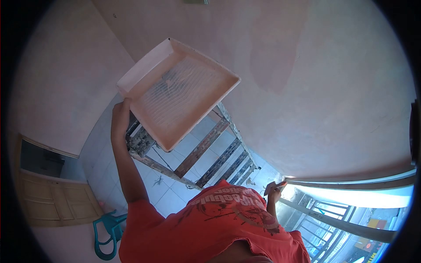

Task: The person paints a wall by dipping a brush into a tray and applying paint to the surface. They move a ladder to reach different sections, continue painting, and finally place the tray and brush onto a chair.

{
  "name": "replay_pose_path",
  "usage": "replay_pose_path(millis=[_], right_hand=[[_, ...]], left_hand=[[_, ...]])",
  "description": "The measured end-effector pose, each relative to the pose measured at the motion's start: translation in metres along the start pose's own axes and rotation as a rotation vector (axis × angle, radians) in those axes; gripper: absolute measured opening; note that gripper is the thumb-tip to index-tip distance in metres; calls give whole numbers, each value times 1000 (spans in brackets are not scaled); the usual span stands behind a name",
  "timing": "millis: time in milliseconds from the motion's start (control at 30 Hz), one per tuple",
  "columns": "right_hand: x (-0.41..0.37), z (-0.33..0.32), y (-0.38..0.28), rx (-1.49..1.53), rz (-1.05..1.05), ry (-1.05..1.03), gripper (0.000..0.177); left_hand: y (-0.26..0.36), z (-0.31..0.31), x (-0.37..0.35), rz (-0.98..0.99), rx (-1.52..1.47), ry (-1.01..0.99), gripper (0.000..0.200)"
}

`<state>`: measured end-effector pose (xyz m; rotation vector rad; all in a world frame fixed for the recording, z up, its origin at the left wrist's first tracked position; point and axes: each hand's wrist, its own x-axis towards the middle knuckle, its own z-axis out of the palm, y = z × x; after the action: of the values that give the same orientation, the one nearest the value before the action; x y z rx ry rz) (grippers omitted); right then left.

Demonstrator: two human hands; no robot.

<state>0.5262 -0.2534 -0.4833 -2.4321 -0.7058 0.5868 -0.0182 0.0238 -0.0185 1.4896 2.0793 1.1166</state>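
A pinkish paint tray [184, 94] with a ribbed bottom, smeared with paint, is tilted above a ladder. My left hand [120, 115] is closed on the tray's left edge, its thumb over the rim. Beneath the tray stands the paint-spattered stepladder [204, 151], with several rungs showing. At the lower right, my right hand [275, 193] is closed round a small flat greyish thing [270, 188], close to the wall's edge by the window. Its kind is too small to make out, and my fingers partly cover it.
A pale pink wall [333, 101] with a darker patch rises on the right. The window [329, 219] with bars is at lower right. A green plastic chair [105, 234] and a wooden door [61, 197] are at lower left. Pale tiles cover the floor [169, 197].
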Motion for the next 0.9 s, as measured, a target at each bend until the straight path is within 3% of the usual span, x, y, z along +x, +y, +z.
replay_pose_path(millis=[33,100,200,333,400,567,700,767,900], right_hand=[[11,-2,-11,187,-44,1,44],[48,1,-33,160,-100,34,40],[62,-41,-150,676,-168,-152,31],[44,-115,-324,1233,-582,-291,47],[37,-146,-389,1368,-700,-404,41],[-17,-201,-520,1408,-970,-629,35],[-43,-198,-603,1364,-1013,-704,34],[-48,-187,-636,924,-1102,-649,33],[-44,-152,-673,666,-1125,-797,30]], left_hand=[[0,-1,-1,-5,-4,-12,61],[0,-1,0,-12,-16,-19,62],[-2,-1,0,-16,-39,-26,63],[-7,0,2,-21,-41,-12,66],[-9,0,3,-18,-61,-18,67],[-22,-1,11,54,-74,24,67],[-17,-1,8,29,27,24,67],[-17,-1,9,27,48,32,67],[-17,1,7,5,47,18,67]])
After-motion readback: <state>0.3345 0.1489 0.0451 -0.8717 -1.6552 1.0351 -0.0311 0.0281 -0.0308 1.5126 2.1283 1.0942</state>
